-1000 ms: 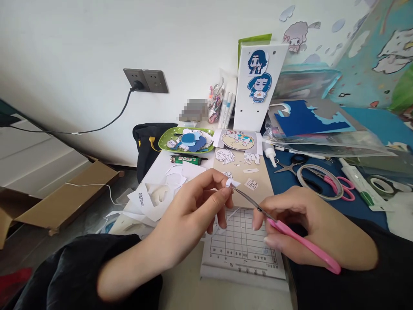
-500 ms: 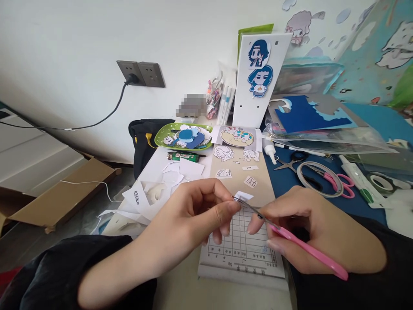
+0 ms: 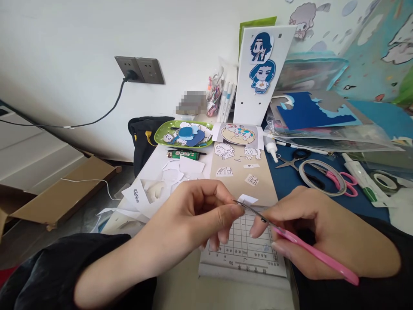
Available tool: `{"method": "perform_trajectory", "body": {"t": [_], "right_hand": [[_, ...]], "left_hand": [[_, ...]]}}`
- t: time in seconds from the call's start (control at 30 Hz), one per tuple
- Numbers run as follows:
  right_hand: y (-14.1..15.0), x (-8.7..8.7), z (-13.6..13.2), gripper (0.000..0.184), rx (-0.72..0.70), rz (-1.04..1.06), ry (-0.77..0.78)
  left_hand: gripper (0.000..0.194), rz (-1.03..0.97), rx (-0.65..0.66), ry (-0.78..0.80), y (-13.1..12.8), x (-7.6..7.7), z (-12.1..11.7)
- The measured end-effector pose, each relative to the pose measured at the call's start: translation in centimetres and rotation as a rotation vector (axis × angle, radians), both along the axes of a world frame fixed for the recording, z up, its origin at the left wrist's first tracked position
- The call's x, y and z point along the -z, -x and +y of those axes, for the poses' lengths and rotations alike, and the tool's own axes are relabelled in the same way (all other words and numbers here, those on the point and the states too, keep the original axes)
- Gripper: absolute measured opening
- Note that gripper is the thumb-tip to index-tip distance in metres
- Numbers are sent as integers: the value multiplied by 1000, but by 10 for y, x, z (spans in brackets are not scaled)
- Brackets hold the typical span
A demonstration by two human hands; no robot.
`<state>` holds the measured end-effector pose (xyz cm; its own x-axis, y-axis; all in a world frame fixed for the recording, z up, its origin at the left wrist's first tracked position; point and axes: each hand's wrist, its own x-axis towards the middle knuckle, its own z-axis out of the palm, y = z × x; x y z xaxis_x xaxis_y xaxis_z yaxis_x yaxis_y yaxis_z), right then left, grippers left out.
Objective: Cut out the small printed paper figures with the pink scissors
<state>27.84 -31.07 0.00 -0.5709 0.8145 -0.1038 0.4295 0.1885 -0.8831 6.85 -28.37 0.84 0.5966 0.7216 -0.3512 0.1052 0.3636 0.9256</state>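
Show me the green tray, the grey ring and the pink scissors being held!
Green tray [image 3: 157, 136]: head view, on its left rim.
Grey ring [image 3: 301, 173]: head view, on its left side.
Held pink scissors [image 3: 324, 255]: head view, on the handle.

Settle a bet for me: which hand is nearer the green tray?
The left. The left hand is on the near side of the green tray, pinching paper; the right hand, holding scissors, is farther off, nearer the wearer and well to the right.
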Motion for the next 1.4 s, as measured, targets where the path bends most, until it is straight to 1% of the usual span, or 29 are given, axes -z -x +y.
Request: {"method": "perform_trajectory", "body": {"t": [0.07,0.2,0.47,0.67,1.0,1.2,1.4], "right_hand": [[-1,0,1,28,-5,-8,-21],[-2,-1,4,25,-77,-67,-91],[-4,0,3,25,-96,-94,-114],[-3,-1,3,26,-78,-100,-91],[-3,0,6,25,-113,-124,-69],[-3,-1,4,28,-100,-127,-34],[-3,-2,4,27,-98,-143,-35]], "left_hand": [[20,5,13,6,0,0,0],[18,31,25,15,0,-1,1],[19,31,17,31,0,-3,1],[18,25,17,29,0,-3,1],[17,34,13,35,-1,-2,1],[18,46,21,29,-1,-3,2],[17,76,26,29,-1,-6,2]]}}
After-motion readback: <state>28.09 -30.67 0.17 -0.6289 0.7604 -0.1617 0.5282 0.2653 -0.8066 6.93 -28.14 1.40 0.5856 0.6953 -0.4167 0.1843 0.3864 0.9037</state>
